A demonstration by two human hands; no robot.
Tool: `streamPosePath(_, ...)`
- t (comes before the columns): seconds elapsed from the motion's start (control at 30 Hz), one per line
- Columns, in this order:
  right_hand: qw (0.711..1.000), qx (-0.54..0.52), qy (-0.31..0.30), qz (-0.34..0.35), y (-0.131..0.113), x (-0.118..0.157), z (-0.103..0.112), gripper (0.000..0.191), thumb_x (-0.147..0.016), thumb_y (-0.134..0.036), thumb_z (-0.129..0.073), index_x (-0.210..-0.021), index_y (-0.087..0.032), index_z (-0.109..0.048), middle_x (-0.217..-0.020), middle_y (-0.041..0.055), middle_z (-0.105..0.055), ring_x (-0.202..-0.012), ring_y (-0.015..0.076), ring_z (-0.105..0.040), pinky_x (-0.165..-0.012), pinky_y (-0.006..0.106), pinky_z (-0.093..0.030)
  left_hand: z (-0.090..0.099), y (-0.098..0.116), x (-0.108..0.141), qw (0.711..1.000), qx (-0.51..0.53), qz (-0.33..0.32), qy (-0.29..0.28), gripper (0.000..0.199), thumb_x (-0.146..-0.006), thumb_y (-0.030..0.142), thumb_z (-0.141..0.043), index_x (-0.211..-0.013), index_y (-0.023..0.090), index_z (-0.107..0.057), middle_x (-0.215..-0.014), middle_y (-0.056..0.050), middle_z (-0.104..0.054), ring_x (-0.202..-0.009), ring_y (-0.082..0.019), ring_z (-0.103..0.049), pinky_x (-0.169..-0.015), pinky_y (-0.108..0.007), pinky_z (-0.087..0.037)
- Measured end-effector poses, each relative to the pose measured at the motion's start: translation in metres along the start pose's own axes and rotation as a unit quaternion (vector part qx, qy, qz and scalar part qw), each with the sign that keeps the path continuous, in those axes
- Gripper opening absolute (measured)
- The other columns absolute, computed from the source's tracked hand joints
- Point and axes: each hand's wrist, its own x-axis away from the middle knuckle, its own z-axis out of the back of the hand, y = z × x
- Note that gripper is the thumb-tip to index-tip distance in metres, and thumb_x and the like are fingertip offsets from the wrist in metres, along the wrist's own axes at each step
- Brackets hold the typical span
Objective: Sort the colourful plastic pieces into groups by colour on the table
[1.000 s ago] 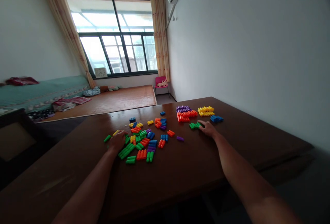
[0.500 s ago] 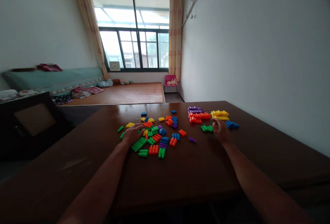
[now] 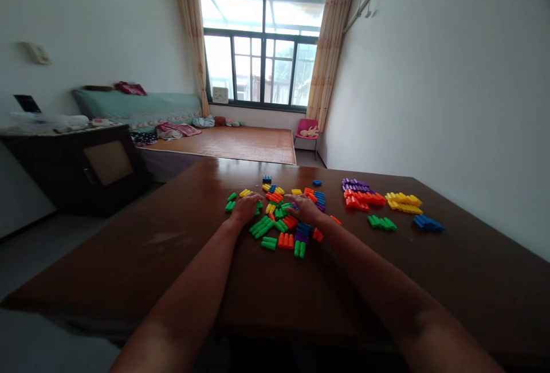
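Observation:
My left hand rests at the left side of a mixed heap of small plastic building blocks, its fingers stretched over green pieces. From the right, my right hand reaches over the same heap with thumb and fingers apart. Nothing shows between them, though the hand covers some blocks. Between the hands lie orange blocks and yellow ones. Nearer to me are an orange block and a green pair. Each block looks like short rounded tubes joined side by side.
Sorted groups lie on the right of the brown table: purple blocks, orange blocks, yellow blocks, green blocks and blue blocks. Beyond stand a bed, a pink chair and a dark cabinet.
My right hand has left the green group on the right and moved left to the mixed heap. My left hand stays by the heap. The view has turned left.

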Motion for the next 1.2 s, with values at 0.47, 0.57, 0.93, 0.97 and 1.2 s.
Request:
streamPosePath(0.47, 0.998, 0.042, 0.049, -0.024, -0.02, -0.032, -0.003, 0.023, -0.087, -0.018, -0.051, -0.104, -0.018, -0.067, -0.105, 0.0086, -0.068, -0.101, 0.021, -0.057, -0.09, 0.032, -0.042, 0.009, -0.008, -0.002, 0.984, 0.008, 0.172, 0.055, 0.037, -0.092, 0.016, -0.037, -0.124, 0.02, -0.057, -0.11, -0.008, -0.068, -0.103, -0.02, -0.062, -0.089, -0.031, -0.047)
streamPosePath(0.57, 0.999, -0.003, 0.028, 0.03, -0.044, -0.039, -0.014, 0.023, -0.086, -0.023, -0.056, -0.106, -0.019, -0.066, -0.107, 0.0075, -0.068, -0.103, 0.0208, -0.058, -0.092, 0.033, -0.043, 0.005, -0.005, 0.001, 0.984, -0.067, 0.162, 0.016, 0.038, -0.095, 0.031, -0.037, -0.127, 0.021, -0.055, -0.113, -0.011, -0.067, -0.108, -0.025, -0.06, -0.091, -0.038, -0.046)
streamPosePath(0.93, 0.984, -0.165, 0.047, 0.047, -0.072, -0.042, -0.035, 0.029, -0.085, -0.032, -0.057, -0.112, -0.021, -0.059, -0.094, 0.0054, -0.065, -0.084, 0.0181, -0.059, -0.08, 0.033, -0.046, 0.005, 0.018, -0.006, 0.989, -0.015, 0.067, 0.129, 0.035, -0.1, 0.024, -0.027, -0.124, 0.017, -0.051, -0.118, -0.008, -0.062, -0.109, -0.018, -0.059, -0.093, -0.031, -0.046)
streamPosePath(0.97, 0.98, -0.185, 0.061, 0.042, -0.073, -0.042, -0.037, 0.028, -0.085, -0.031, -0.057, -0.111, -0.02, -0.059, -0.091, 0.0049, -0.064, -0.081, 0.0175, -0.058, -0.078, 0.033, -0.046, 0.005, 0.02, -0.007, 0.988, -0.016, 0.071, 0.135, 0.035, -0.1, 0.023, -0.027, -0.123, 0.017, -0.052, -0.117, -0.009, -0.062, -0.109, -0.018, -0.059, -0.094, -0.031, -0.046)
streamPosePath(1.2, 0.936, -0.347, 0.012, -0.049, -0.051, -0.039, -0.033, 0.027, -0.077, -0.033, -0.06, -0.101, -0.02, -0.06, -0.076, -0.0005, -0.061, -0.06, 0.0122, -0.055, -0.056, 0.026, -0.048, 0.001, 0.019, -0.005, 0.991, -0.048, 0.07, 0.106, 0.035, -0.1, 0.025, -0.028, -0.124, 0.016, -0.052, -0.116, -0.01, -0.063, -0.104, -0.018, -0.061, -0.085, -0.029, -0.048)
